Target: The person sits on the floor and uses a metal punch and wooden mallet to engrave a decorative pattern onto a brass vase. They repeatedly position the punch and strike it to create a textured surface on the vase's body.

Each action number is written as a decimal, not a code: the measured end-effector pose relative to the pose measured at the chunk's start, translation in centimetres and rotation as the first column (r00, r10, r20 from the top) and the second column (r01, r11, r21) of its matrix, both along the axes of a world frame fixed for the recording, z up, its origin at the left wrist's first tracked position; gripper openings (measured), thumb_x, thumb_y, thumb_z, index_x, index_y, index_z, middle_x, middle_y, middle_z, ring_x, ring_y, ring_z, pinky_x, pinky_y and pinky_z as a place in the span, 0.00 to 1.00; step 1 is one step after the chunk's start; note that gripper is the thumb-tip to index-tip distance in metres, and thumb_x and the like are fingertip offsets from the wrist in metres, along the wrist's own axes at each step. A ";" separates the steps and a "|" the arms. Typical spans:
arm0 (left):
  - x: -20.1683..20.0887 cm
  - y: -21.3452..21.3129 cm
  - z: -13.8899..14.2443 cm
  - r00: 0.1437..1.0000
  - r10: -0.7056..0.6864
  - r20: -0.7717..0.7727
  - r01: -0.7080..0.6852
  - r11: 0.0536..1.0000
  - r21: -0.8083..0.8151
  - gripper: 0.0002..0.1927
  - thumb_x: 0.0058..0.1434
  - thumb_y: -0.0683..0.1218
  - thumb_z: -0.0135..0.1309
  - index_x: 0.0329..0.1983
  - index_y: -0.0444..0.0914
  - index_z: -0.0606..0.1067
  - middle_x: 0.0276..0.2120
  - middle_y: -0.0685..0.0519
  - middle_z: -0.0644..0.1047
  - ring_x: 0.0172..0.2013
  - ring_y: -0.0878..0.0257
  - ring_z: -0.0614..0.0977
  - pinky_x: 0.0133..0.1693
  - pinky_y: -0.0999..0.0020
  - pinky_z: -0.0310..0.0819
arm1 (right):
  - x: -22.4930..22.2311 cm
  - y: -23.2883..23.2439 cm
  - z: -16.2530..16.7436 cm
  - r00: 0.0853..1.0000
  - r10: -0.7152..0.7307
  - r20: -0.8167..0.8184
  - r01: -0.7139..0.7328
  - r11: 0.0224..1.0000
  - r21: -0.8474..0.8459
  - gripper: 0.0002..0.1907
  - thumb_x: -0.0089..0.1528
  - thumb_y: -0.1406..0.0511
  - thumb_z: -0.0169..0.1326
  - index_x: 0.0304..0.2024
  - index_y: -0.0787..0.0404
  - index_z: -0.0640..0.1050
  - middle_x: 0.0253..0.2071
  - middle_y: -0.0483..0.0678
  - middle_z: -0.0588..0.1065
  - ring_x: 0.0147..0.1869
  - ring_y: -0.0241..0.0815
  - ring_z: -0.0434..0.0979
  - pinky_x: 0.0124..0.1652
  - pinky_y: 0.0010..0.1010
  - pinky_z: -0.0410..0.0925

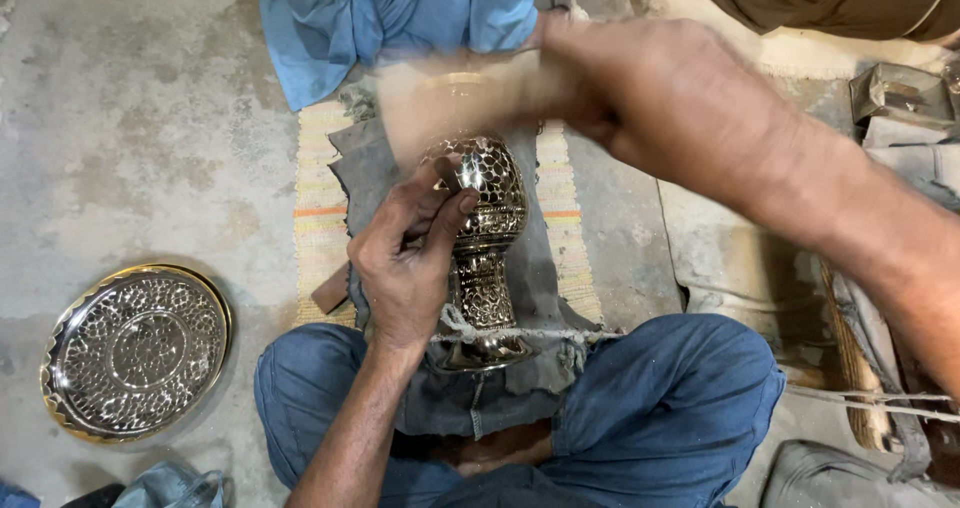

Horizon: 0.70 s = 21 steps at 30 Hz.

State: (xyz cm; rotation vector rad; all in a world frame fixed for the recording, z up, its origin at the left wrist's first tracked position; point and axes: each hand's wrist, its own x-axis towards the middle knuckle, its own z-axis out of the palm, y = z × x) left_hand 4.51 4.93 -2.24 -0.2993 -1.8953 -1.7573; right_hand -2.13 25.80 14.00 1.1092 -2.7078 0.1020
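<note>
Goblet-shaped metal vase (485, 248), shiny and covered in a hammered pattern, lies on its side across the grey cloth (545, 268) on my lap, its foot toward me and its rounded bowl away from me. My left hand (405, 263) rests against its left flank, and my left fingers (445, 203) are pinched together on a small tool whose tip touches the bowl just beyond them. A frayed cord (520, 335) runs across the vase's foot, just below the heel of that hand. My right hand (640, 88) hovers above and beyond the bowl, blurred with motion, its fingers wrapped around a pale wooden block (450, 103); the blur hides exactly how tightly they close. Under the cloth, a striped woven mat (320, 198) lies on the concrete floor (130, 118). Well to the left of my left fingers, a round patterned metal tray (135, 353) with a golden rim sits on the floor. Beyond my right fingers is a heap of blue fabric (395, 18).
</note>
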 end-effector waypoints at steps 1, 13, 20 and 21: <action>0.0 0.0 0.0 1.000 0.017 0.003 -0.017 1.000 -0.012 0.17 0.65 0.34 0.63 0.57 0.34 0.77 0.38 0.51 0.84 0.38 0.70 0.85 0.39 0.76 0.81 | 0.2 0.0 0.1 0.989 0.030 -0.147 -0.023 0.998 0.050 0.20 0.58 0.68 0.65 0.50 0.61 0.72 0.36 0.53 0.79 0.44 0.50 0.82 0.42 0.42 0.73; -0.2 -0.4 -0.3 0.999 -0.051 -0.011 0.051 0.998 -0.028 0.17 0.67 0.33 0.60 0.58 0.34 0.76 0.44 0.50 0.83 0.43 0.67 0.86 0.44 0.74 0.86 | 0.8 0.7 0.1 0.995 -0.080 0.056 0.082 0.995 -0.047 0.17 0.63 0.66 0.62 0.50 0.64 0.71 0.36 0.53 0.77 0.43 0.51 0.82 0.46 0.46 0.73; 0.0 -0.6 0.4 0.996 -0.084 0.029 0.084 0.996 -0.006 0.17 0.68 0.33 0.58 0.59 0.36 0.76 0.43 0.51 0.83 0.45 0.67 0.86 0.47 0.74 0.85 | 0.2 1.4 -0.4 0.999 -0.028 -0.020 0.030 0.997 0.067 0.16 0.61 0.68 0.63 0.48 0.62 0.72 0.39 0.53 0.78 0.48 0.53 0.81 0.47 0.45 0.73; 0.0 -0.6 0.5 0.995 -0.101 0.024 0.101 0.995 0.017 0.17 0.69 0.33 0.57 0.59 0.36 0.76 0.43 0.52 0.83 0.46 0.67 0.87 0.49 0.74 0.85 | 0.2 1.3 -0.4 0.994 -0.005 -0.112 0.025 0.985 0.171 0.15 0.61 0.70 0.64 0.46 0.61 0.72 0.40 0.53 0.78 0.49 0.53 0.81 0.48 0.46 0.72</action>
